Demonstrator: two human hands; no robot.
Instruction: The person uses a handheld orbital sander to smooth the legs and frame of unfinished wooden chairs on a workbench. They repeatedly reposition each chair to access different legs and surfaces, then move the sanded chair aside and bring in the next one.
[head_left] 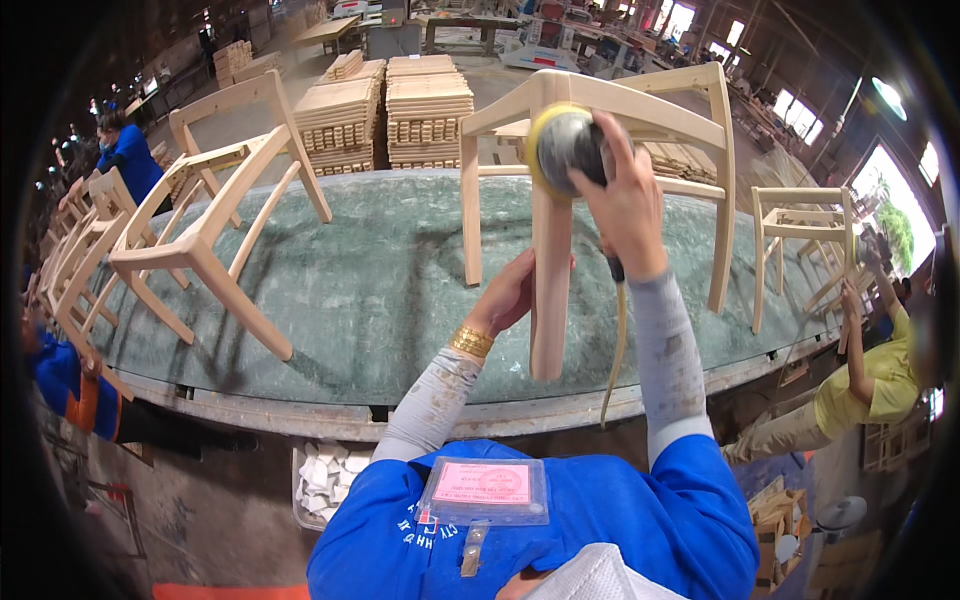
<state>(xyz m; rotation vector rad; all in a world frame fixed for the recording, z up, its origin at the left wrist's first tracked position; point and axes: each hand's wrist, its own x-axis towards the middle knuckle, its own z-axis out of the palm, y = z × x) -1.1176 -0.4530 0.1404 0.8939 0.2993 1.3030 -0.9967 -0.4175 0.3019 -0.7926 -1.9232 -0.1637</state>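
Note:
A pale wooden chair frame (pixel 640 112) without a seat stands on the green-topped table (pixel 370 290) in front of me. My right hand (pixel 628 200) grips a round power sander (pixel 565 148) with a yellow rim. Its pad lies against the top of the near leg, close to the corner of the frame. The sander's hose (pixel 618 340) hangs down below my wrist. Lower on that same leg, my left hand (pixel 508 292) is wrapped round it from the left. Part of its fingers is hidden behind the leg.
Another chair frame (pixel 215 200) stands tilted at left, with more beyond it. A smaller frame (pixel 803 222) is at right, where a person in yellow (pixel 875 375) works. Wooden parts (pixel 430 100) are stacked behind the table. A bin of white scraps (pixel 325 480) stands below its front edge.

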